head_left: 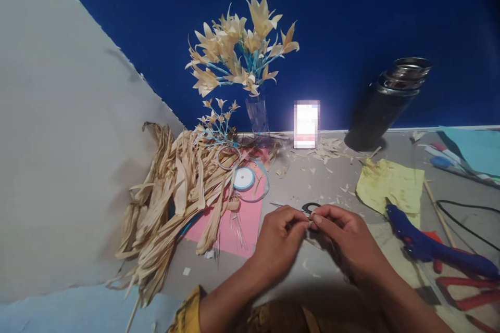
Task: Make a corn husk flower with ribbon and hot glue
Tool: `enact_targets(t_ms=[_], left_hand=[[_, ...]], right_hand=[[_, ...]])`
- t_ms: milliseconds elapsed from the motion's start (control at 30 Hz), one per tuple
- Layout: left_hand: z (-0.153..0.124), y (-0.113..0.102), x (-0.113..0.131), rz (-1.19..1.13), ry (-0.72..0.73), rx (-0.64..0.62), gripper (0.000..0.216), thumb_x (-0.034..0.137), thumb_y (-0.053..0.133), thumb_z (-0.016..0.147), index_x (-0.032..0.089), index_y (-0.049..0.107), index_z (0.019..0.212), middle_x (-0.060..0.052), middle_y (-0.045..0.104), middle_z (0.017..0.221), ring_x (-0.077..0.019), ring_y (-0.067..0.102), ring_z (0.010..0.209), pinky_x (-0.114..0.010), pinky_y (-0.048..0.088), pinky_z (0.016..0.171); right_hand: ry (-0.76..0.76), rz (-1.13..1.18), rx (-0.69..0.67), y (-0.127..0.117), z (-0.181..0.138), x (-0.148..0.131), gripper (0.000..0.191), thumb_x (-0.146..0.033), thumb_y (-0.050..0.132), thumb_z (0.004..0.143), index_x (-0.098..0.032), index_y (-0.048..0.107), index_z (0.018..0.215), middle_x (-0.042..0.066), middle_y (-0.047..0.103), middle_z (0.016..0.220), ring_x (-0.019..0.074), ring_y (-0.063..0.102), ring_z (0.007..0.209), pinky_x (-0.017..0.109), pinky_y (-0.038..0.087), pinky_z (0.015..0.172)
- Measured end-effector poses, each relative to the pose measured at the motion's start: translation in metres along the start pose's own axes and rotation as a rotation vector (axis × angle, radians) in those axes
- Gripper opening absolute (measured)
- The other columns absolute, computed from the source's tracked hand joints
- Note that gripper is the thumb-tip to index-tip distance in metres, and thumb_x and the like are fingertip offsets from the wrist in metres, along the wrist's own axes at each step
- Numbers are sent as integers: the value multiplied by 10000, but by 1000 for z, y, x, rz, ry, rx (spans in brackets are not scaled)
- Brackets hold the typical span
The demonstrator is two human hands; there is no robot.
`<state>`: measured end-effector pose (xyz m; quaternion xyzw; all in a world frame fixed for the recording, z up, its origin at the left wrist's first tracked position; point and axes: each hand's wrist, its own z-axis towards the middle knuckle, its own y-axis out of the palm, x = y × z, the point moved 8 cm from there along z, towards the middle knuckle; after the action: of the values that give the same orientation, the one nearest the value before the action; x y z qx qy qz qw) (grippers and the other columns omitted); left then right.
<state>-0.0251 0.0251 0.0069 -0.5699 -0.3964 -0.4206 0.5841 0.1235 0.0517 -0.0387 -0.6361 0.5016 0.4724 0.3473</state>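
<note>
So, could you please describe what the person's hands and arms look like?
Both the left hand and right hand are bare: no gloves, rings or watch show. The forearms are uncovered; a mustard-yellow sleeve edge shows near the left elbow.

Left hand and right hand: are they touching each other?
Touching. The head view shows the left hand and right hand with fingertips meeting, no gap between them.

Bare left hand (279, 242), bare right hand (344, 242), mustard-yellow sleeve (186, 315) at left elbow
</note>
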Motion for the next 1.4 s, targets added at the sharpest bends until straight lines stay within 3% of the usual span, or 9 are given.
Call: enact_targets(t_ms=[100,233,433,567,667,767,900,1200,1400], left_hand=[[2,-2,-6,-78,-78,42,116,139,642,870,189,731,814,-20,725,791,-172,635,766,-268,457,717],[5,-1,2,-38,15,45,158,143,599,894,194,720,806,-17,697,802,-169,621,798,-275,446,756],[10,0,5,-117,69,57,158,162,626,871,199,760,795,-34,697,806,-179,633,822,-287,462,773],[12,4,-9,-296,-85,60,84,196,683,809,189,755,851,-18,674,777,-161,613,733,-281,466,702],[8,4,-21,-417,-213,120,114,248,688,809,189,699,906,18,633,723,-135,570,624,-263,444,614],[3,-3,-13,-305,-122,192,61,249,691,820,188,684,816,11,627,730,-135,568,663,-257,436,630],[0,-4,2,-121,46,187,66,185,687,831,189,723,776,-13,657,773,-153,600,744,-261,446,678],[1,1,3,41,112,93,150,178,636,931,196,783,952,-53,722,895,-184,669,867,-287,493,783],[4,-1,7,-21,78,68,179,122,651,880,210,799,832,-29,706,782,-167,652,786,-275,472,737]], right_hand=[[-52,-56,-18,3,-2,-5,319,-505,738,778,-187,719,750,-13,607,604,129,487,563,258,372,532],[-103,-129,21,1,-2,-11,280,-466,732,756,-187,742,730,15,672,665,164,562,640,279,437,589],[17,-33,17,1,0,-1,305,-475,773,696,-178,737,753,7,668,639,127,503,548,257,394,519],[55,19,-17,4,-2,3,328,-489,788,690,-177,708,748,-11,631,607,100,439,500,240,334,479],[8,-30,3,3,-1,0,301,-474,757,731,-179,699,728,3,649,633,123,502,552,248,381,520],[-71,-118,53,-1,-1,-5,275,-460,716,755,-187,709,720,13,664,651,156,558,614,265,430,564],[-165,-219,71,1,-3,-12,257,-446,692,774,-196,731,728,-1,645,623,156,534,588,271,418,544],[-244,-254,135,0,-8,-20,216,-402,683,786,-220,798,764,44,780,765,227,681,709,326,531,678],[-148,-166,59,3,-6,-15,220,-397,697,776,-204,779,710,24,709,644,165,570,573,279,428,542]])
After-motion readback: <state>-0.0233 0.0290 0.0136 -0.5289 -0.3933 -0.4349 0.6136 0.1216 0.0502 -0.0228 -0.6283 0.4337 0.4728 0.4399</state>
